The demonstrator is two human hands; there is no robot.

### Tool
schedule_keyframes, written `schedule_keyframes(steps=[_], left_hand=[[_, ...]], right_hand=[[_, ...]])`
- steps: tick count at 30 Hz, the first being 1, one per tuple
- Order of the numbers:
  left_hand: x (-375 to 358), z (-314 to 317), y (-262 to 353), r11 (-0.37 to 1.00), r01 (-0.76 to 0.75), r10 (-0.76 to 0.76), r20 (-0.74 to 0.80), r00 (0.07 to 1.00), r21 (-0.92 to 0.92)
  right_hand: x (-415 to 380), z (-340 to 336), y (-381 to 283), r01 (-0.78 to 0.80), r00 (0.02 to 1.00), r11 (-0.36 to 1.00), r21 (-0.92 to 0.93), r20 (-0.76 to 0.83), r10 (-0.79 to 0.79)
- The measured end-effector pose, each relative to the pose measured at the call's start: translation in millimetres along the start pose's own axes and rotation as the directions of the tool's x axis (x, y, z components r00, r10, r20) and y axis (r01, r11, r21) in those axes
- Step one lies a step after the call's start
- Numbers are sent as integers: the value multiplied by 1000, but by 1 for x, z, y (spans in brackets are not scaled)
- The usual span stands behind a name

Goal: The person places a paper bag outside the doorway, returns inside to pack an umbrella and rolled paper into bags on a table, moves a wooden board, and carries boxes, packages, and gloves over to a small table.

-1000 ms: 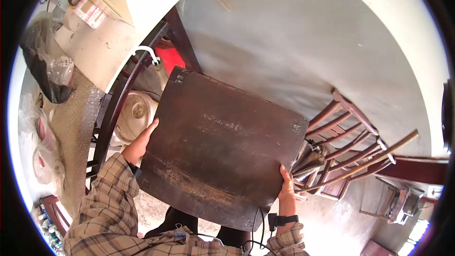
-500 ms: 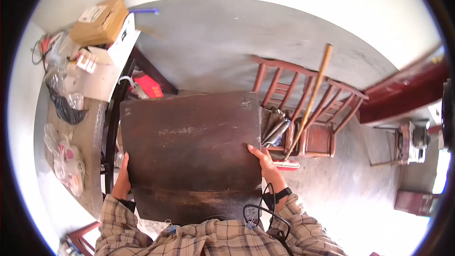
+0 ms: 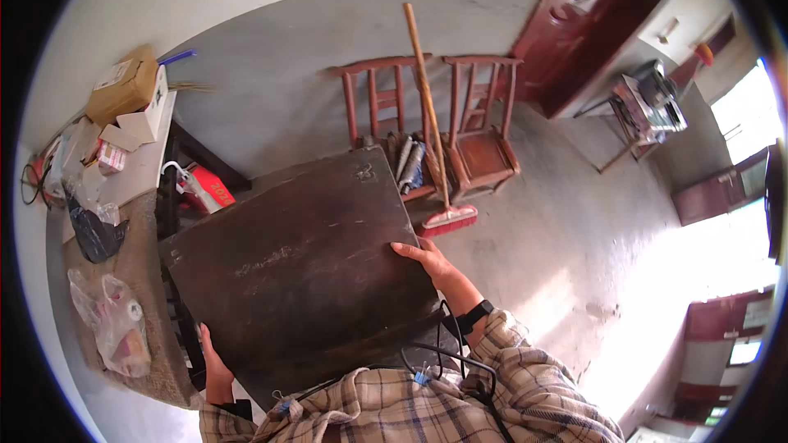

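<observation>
A large dark brown wooden piece of furniture point(image 3: 304, 254) with a flat, scuffed top is in front of my body, turned at a slant. My left hand point(image 3: 215, 367) grips its left side near the close corner, the thumb up along the edge and the other fingers hidden. On the right edge, my right hand point(image 3: 431, 265) holds on with the thumb lying over the top and the fingers beneath. A black cable point(image 3: 447, 344) hangs across my chest near the close right side. Its legs or underside cannot be seen.
Two reddish wooden chairs point(image 3: 484, 152) stand by the grey wall, with a broom point(image 3: 431, 107) leaning in front. At left, a side table point(image 3: 156, 295) carries cardboard boxes point(image 3: 123, 86) and plastic bags point(image 3: 115, 324). A red bag point(image 3: 213, 187) sits behind the furniture piece. Farther right is a small stand point(image 3: 648, 111).
My view has swung to the right, showing the door and more floor. The furniture piece has turned counterclockwise in view, its right side now farther up. Both hands keep their hold.
</observation>
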State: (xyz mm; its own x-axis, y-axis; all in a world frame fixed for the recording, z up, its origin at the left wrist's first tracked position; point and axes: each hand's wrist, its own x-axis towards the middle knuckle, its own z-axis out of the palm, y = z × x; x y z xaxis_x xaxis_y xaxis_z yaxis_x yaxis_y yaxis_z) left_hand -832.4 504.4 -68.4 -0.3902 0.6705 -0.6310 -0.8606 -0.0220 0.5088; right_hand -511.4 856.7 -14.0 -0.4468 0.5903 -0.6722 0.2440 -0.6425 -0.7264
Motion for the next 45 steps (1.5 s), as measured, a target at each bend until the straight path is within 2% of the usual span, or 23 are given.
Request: schedule_keyframes(steps=[1, 3, 5, 6, 7, 9, 10, 13, 17, 19, 22, 27, 29, 33, 35, 36, 38, 39, 41, 42, 43, 44, 45], left_hand=[[-6, -6, -2, 1000, 21, -21, 11, 1000, 15], [-17, -24, -11, 1000, -10, 10, -8, 1000, -5], [-37, -5, -14, 998, 63, -62, 58, 996, -20], [-44, 5, -14, 994, 93, -87, 94, 992, -60], [-45, 9, -17, 993, 111, -106, 123, 987, -39], [-55, 13, -23, 999, 6, -8, 36, 999, 51], [-59, 19, -27, 997, 16, -16, 0, 1000, 77], [-84, 75, -42, 992, 94, -102, 94, 990, 85], [-73, 86, -70, 976, 68, -89, 98, 991, 205], [-74, 109, -84, 940, 115, -112, -29, 993, 320], [-75, 168, -115, 936, 97, -147, 125, 981, 340], [-78, 282, -179, 906, 157, -238, 167, 957, 392], [-63, 312, -203, 891, 239, -352, 255, 901, 385], [-66, 425, -241, 873, 182, -381, 400, 834, 453], [-57, 474, -255, 808, 166, -466, 443, 766, 565], [-46, 495, -264, 794, 166, -493, 459, 739, 585], [-32, 541, -287, 777, 152, -513, 474, 716, 611], [-24, 563, -298, 752, 142, -538, 475, 696, 644], [5, 598, -323, 751, 204, -581, 481, 656, 628], [30, 609, -339, 724, 270, -634, 458, 623, 635], [56, 624, -353, 691, 338, -687, 436, 581, 639], [55, 654, -366, 697, 298, -670, 445, 594, 652], [64, 687, -379, 708, 305, -666, 459, 587, 637]], right_hand=[[-13, -3, 4, -1, 1000, 1000, 16, -22, 2], [-50, 7, -15, 41, 996, 997, 63, 74, -45], [-69, 1, -8, 46, 999, 996, 81, -15, -45], [-76, -3, -6, 70, 998, 995, 66, 5, -70], [-83, -9, -2, 96, 994, 994, 47, 37, -98], [-97, -21, 4, 136, 990, 989, 64, 18, -137], [-105, -31, 4, 160, 986, 985, 68, 26, -162], [-134, -64, 8, 185, 983, 979, 89, -2, -185], [-188, -124, 13, 209, 978, 971, 118, -54, -204], [-211, -159, 21, 235, 971, 955, 182, -83, -224], [-242, -215, 31, 288, 952, 930, 228, -174, -253], [-319, -308, 18, 365, 911, 888, 280, -302, -279], [-347, -332, 10, 371, 877, 897, 242, -407, -253], [-396, -393, 7, 449, 834, 845, 290, -476, -280], [-423, -409, -2, 518, 693, 855, 1, -586, -419], [-423, -424, 1, 524, 688, 851, -12, -583, -432], [-415, -466, 15, 610, 572, 780, -141, -602, -557], [-411, -486, 17, 605, 579, 783, -148, -594, -559], [-399, -528, 19, 629, 289, 447, -636, -342, -894], [-393, -546, 15, 641, 481, 649, -409, -445, -756], [-388, -563, 12, 636, 482, 646, -422, -438, -759], [-397, -559, -19, 638, 542, 750, -174, -590, -598], [-395, -567, -50, 620, 604, 780, 89, -688, -402]])
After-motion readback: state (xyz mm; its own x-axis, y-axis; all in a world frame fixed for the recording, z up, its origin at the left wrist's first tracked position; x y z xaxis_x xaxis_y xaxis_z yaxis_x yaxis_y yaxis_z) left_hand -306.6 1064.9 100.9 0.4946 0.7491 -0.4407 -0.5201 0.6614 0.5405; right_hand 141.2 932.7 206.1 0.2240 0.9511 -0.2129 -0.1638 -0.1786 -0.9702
